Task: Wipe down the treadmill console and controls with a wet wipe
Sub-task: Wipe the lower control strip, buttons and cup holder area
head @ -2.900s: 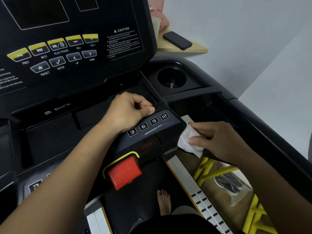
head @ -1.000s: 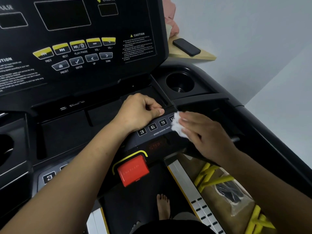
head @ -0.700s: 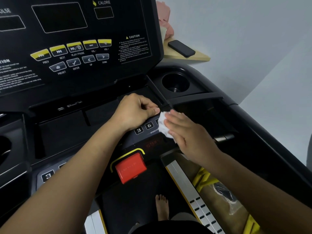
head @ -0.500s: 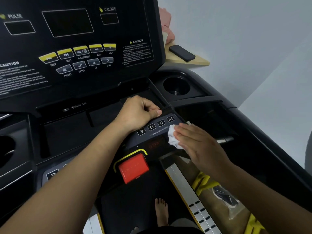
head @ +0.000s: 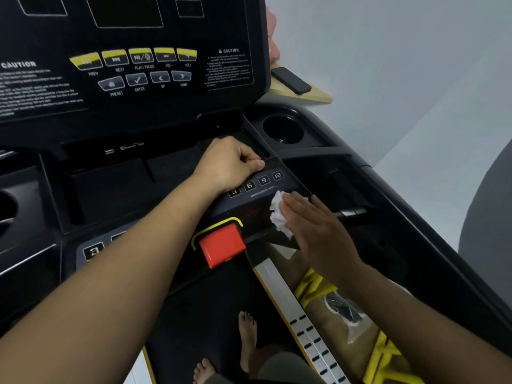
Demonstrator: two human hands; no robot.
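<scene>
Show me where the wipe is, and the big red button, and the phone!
wet wipe (head: 278, 214), head view, on the crumpled white part left of the fingers.
red button (head: 221, 244), head view, on the middle of its top face.
phone (head: 291, 80), head view, on the middle of its dark screen.

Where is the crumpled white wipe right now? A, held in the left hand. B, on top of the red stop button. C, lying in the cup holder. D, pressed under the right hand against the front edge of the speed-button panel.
D: the wipe sits under the fingers of the right hand on the panel's front edge, just below the speed buttons, while the left hand holds the panel's top edge without it.
</scene>
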